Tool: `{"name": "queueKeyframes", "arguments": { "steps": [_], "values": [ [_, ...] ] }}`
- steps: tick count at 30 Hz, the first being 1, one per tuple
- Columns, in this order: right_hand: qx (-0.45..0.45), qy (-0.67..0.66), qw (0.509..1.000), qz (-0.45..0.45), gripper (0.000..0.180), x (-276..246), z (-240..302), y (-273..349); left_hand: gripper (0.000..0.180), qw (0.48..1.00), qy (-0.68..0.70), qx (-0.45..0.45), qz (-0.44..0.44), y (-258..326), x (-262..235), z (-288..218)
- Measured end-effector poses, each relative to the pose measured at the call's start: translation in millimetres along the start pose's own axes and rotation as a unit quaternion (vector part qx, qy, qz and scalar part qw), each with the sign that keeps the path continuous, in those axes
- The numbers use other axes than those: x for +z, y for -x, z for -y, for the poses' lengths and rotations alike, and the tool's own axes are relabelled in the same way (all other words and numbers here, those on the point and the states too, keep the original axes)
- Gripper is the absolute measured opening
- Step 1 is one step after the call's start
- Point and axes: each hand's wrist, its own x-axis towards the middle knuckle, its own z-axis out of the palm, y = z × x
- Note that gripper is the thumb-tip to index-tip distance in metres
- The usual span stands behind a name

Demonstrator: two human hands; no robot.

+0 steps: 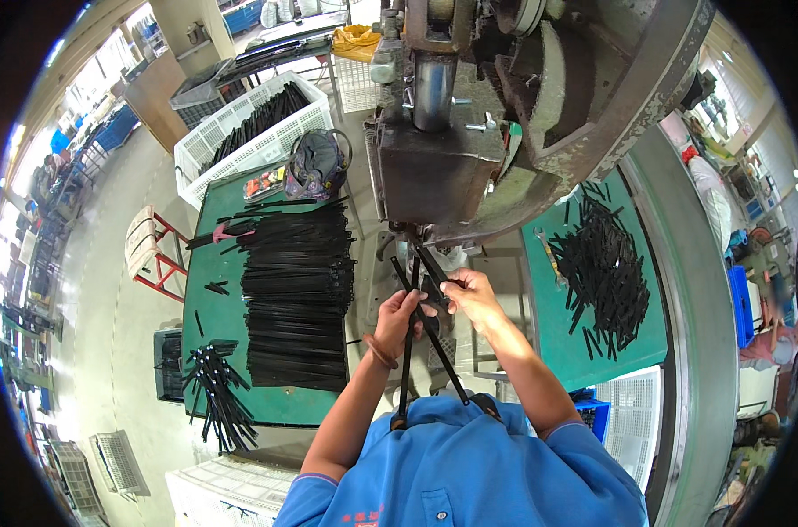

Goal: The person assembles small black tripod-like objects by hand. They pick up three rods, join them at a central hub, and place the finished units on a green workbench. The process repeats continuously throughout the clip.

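Near the press (434,176), long black strips (406,369) cross, clamped in the left hand (400,312); the right hand (469,294), just beside, pinches another black piece (430,267). An unexpected press stroke could crush a hand straying beneath.

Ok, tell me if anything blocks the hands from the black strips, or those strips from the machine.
Nothing visible does: the left hand holds crossed black strips, the right hand another strip. No object shows between the strips' upper ends and the machine, though depth is hard to judge.
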Motion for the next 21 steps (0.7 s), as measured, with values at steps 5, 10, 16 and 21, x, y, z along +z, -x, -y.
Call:
{"name": "queueKeyframes", "arguments": {
  "steps": [5, 10, 16, 21],
  "values": [
    [0.003, 0.023, 1.000, -0.017, 0.010, 0.8, -4.9, 0.6, 0.023, 1.000, -0.021, -0.004, 0.014, 1.5, -2.8, -3.3],
    [-0.002, -0.004, 0.996, -0.086, 0.010, -32.8, -33.0, 36.0, 0.023, 0.999, -0.034, -0.010, 0.017, -2.7, -4.1, -2.8],
    [0.049, -0.213, 0.971, -0.096, 0.014, -58.9, -93.0, 89.8, 0.028, 0.998, -0.047, 0.008, 0.028, 0.2, -3.0, -2.7],
    [0.089, -0.320, 0.938, -0.100, 0.017, -50.6, -102.1, 93.7, 0.025, 0.999, -0.038, -0.001, 0.019, 2.7, 0.5, -4.7]
  ]
}}
